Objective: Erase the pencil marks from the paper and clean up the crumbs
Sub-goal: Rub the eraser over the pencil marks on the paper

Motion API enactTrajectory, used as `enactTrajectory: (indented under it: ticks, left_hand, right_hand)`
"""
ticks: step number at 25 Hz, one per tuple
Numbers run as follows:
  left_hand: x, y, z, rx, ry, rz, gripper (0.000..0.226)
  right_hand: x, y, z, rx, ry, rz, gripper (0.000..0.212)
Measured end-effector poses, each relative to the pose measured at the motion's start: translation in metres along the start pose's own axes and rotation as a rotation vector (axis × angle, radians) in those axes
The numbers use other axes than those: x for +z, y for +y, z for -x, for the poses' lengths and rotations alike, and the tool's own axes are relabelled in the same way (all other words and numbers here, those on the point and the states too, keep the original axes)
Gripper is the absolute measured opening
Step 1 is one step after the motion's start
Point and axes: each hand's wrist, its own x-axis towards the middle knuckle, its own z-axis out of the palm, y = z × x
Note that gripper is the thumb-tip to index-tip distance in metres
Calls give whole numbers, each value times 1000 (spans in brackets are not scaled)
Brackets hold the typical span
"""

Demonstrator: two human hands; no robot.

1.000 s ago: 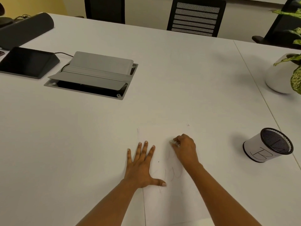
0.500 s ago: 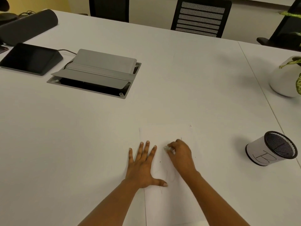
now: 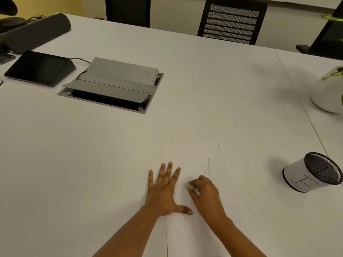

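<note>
A white sheet of paper (image 3: pixel 194 156) lies on the white table (image 3: pixel 204 89) in front of me, with faint pencil marks (image 3: pixel 208 167) near its middle. My left hand (image 3: pixel 163 191) lies flat with spread fingers on the paper's left edge, pressing it down. My right hand (image 3: pixel 206 195) is closed around a small white eraser (image 3: pixel 189 186), whose tip touches the paper just right of my left fingers. A tiny dark crumb (image 3: pixel 224 181) lies on the sheet to the right.
A black mesh pen cup (image 3: pixel 311 173) with a white label stands at the right. A white plant pot (image 3: pixel 328 91) sits further back right. A grey cable box (image 3: pixel 113 86), a dark tablet (image 3: pixel 39 68) and a dark speaker bar (image 3: pixel 37 32) are at the left. Chairs stand behind the table.
My right hand with the eraser has moved down and to the left across the paper, toward my left hand. The left hand has stayed flat in place.
</note>
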Motion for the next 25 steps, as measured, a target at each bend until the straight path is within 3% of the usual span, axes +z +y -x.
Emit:
enactTrajectory:
  ticks: [7, 16, 25]
  left_hand:
    - [-2, 0, 1, 7, -15, -6, 134]
    - [0, -1, 1, 11, -8, -7, 132]
    - [0, -1, 0, 17, -9, -11, 134]
  right_hand:
    - [-16, 13, -37, 156, 99, 54, 18]
    - [-6, 8, 6, 39, 28, 30, 12]
    - [-12, 10, -29, 179, 127, 46, 13]
